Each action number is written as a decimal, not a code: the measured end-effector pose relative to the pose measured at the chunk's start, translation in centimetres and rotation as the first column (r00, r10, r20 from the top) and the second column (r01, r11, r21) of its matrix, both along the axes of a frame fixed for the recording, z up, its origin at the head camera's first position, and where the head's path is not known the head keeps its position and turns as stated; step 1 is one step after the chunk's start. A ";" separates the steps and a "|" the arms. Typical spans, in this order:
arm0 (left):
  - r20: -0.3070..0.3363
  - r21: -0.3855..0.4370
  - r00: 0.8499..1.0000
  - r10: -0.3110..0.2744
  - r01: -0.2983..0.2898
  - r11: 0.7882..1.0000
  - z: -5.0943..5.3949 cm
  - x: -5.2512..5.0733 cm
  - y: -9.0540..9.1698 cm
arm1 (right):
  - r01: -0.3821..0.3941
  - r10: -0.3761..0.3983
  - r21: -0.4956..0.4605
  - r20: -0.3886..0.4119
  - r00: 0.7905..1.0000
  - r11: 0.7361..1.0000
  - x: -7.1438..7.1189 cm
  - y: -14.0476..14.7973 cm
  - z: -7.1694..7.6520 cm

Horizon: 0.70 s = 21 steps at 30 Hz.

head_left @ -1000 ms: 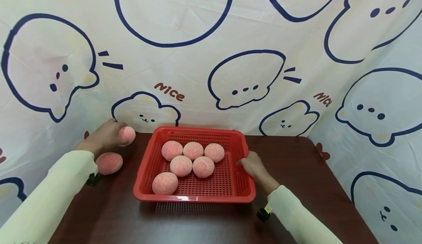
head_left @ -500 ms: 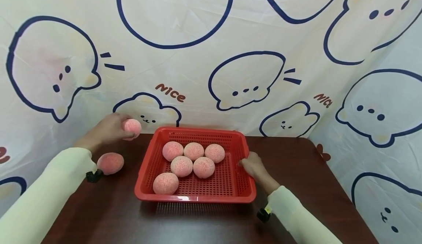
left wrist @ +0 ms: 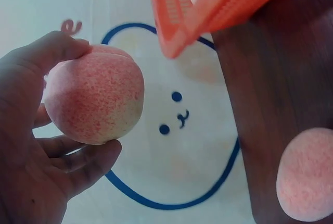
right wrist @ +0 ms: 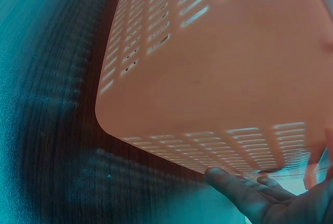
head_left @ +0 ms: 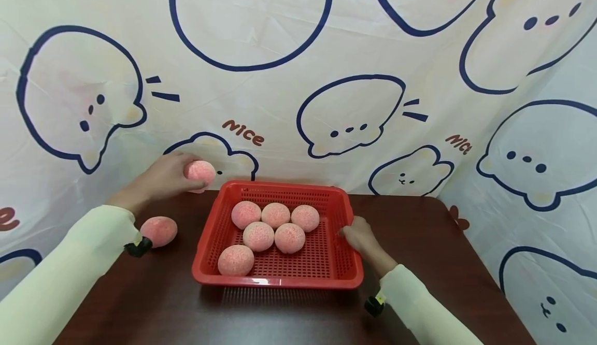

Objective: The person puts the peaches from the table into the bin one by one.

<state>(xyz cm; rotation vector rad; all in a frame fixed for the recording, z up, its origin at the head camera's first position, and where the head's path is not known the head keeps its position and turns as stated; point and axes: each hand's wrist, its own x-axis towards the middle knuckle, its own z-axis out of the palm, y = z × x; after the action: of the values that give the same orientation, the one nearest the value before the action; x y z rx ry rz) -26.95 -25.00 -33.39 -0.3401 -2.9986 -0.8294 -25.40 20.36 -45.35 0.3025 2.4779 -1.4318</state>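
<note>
A pinkish peach [head_left: 201, 172] is held in my left hand [head_left: 170, 176], off the table and up beside the far left corner of a red plastic basket [head_left: 277, 282]. In the left wrist view the thumb lies over the top of this peach [left wrist: 99, 96] and the fingers support it from below. Several more peaches [head_left: 289, 238] sit inside the basket, most of them grouped toward the back, with one at the front left. My right hand [head_left: 360, 235] grips the basket's right rim. The right wrist view has the fingers [right wrist: 234, 190] against the perforated wall.
Another peach [head_left: 159, 231] lies on the dark wooden table [head_left: 298, 316], left of the basket and below my left wrist. A cloth with cartoon drawings [head_left: 275, 106] hangs behind the table and along both sides.
My left hand has moved right and slightly up with the peach, closer to the basket. The right hand stays on the rim, and the basket has hardly shifted.
</note>
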 end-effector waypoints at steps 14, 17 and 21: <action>-0.002 0.035 0.997 -0.078 0.078 0.996 1.3 1.6 3.1 | 0.008 -0.009 0.026 0.026 1.000 1.000 -0.2 -0.1 0.1; -0.017 0.033 0.995 -0.100 0.101 0.994 1.4 1.7 3.7 | 0.010 -0.012 0.033 0.037 0.999 0.999 -0.3 -0.1 0.1; -0.049 0.008 0.990 -0.135 0.135 0.991 1.6 2.1 4.8 | 0.009 -0.011 0.037 0.036 0.999 0.999 -0.3 -0.1 0.1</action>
<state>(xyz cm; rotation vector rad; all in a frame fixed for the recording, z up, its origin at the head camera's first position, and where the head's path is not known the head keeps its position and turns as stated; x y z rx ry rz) -24.89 -20.25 -31.84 -0.5598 -2.9516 -0.8336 -25.70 20.21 -45.30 0.3458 2.4790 -1.3737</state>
